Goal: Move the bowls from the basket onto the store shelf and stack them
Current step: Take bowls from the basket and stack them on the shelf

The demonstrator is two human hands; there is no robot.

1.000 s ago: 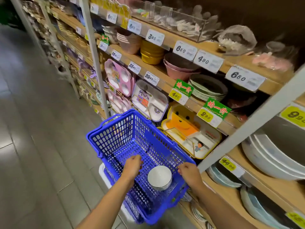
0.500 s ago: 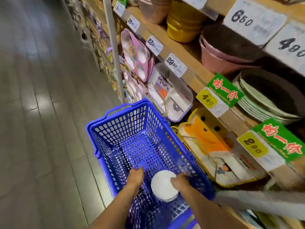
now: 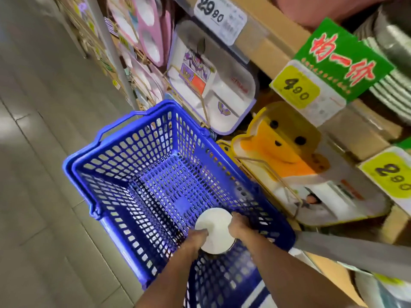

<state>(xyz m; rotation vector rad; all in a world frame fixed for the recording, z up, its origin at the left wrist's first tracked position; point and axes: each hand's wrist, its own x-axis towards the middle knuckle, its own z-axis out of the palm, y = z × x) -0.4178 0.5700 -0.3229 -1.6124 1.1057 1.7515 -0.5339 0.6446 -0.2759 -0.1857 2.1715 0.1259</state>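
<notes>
Left hand (image 3: 196, 239) and right hand (image 3: 240, 226) hold white bowl (image 3: 216, 230) in blue basket (image 3: 151, 138)

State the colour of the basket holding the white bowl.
Blue, with a lattice of holes in its walls and floor; the basket shows plainly in the head view.

One blue plastic mesh basket (image 3: 138, 165) showing; one white round bowl (image 3: 214, 226) lying inside; left hand (image 3: 196, 238), right hand (image 3: 241, 227) making two hands; three paper price tags (image 3: 295, 90) hanging.

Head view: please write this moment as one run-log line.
left hand: holds white bowl | right hand: holds white bowl | bowl: inside blue basket | stacking: not yet done
</notes>
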